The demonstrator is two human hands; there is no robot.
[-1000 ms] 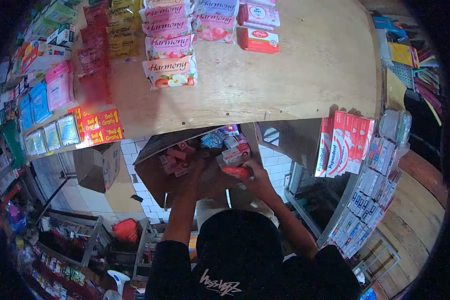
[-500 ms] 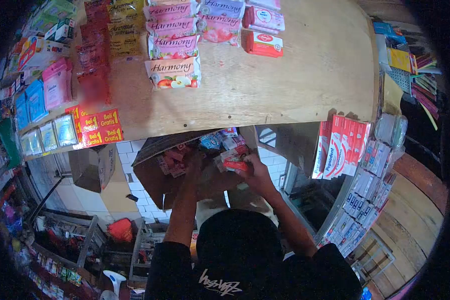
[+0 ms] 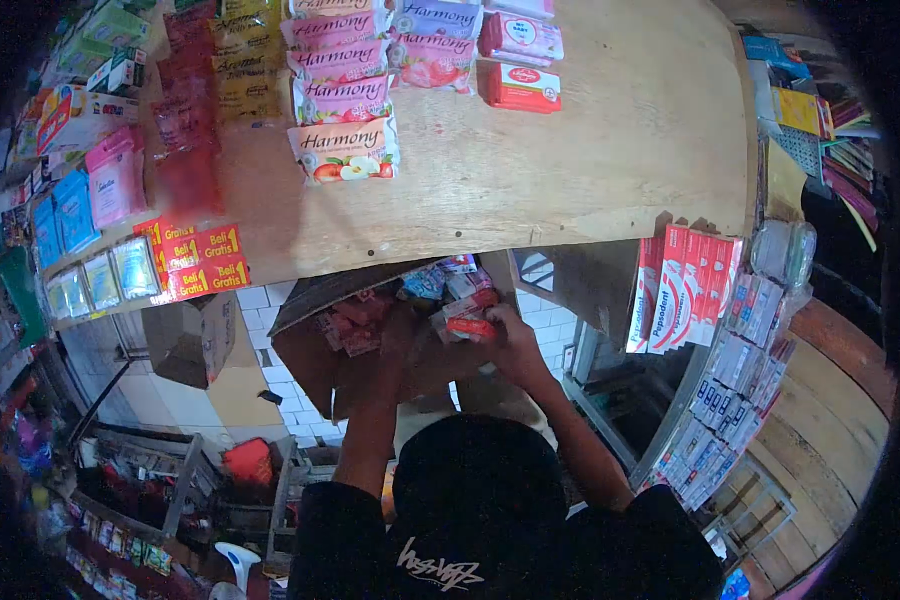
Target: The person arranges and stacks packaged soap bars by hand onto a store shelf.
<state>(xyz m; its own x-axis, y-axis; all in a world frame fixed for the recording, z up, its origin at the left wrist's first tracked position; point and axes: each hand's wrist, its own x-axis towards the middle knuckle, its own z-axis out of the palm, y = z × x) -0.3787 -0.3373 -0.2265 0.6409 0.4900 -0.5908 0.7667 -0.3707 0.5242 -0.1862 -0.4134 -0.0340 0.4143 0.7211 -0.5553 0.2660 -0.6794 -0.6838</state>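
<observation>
Both my hands reach into a brown cardboard box [image 3: 305, 385] that holds small packs. My right hand [image 3: 513, 347] is closed on the end of a small red pack [image 3: 470, 329] at the right side of the box. Its print is too small to read. My left hand [image 3: 400, 335] is inside the box in shadow; its fingers are too dark to make out. Reddish packs [image 3: 355, 325] lie to its left. A blue pack [image 3: 425, 283] and pinkish-white packs [image 3: 467, 286] sit toward the far side.
A wooden counter [image 3: 570, 180] overhangs the box, with Harmony soap packs [image 3: 345, 150] in columns and a red soap pack [image 3: 523, 88]. Pepsodent toothpaste boxes [image 3: 685, 290] stand at its right edge. Another open carton [image 3: 185, 345] is at left; stacked small boxes [image 3: 725, 390] line the right.
My left hand has shifted slightly right inside the box. My right hand stays at the red pack, with its fingers turned a little. The view has moved slightly.
</observation>
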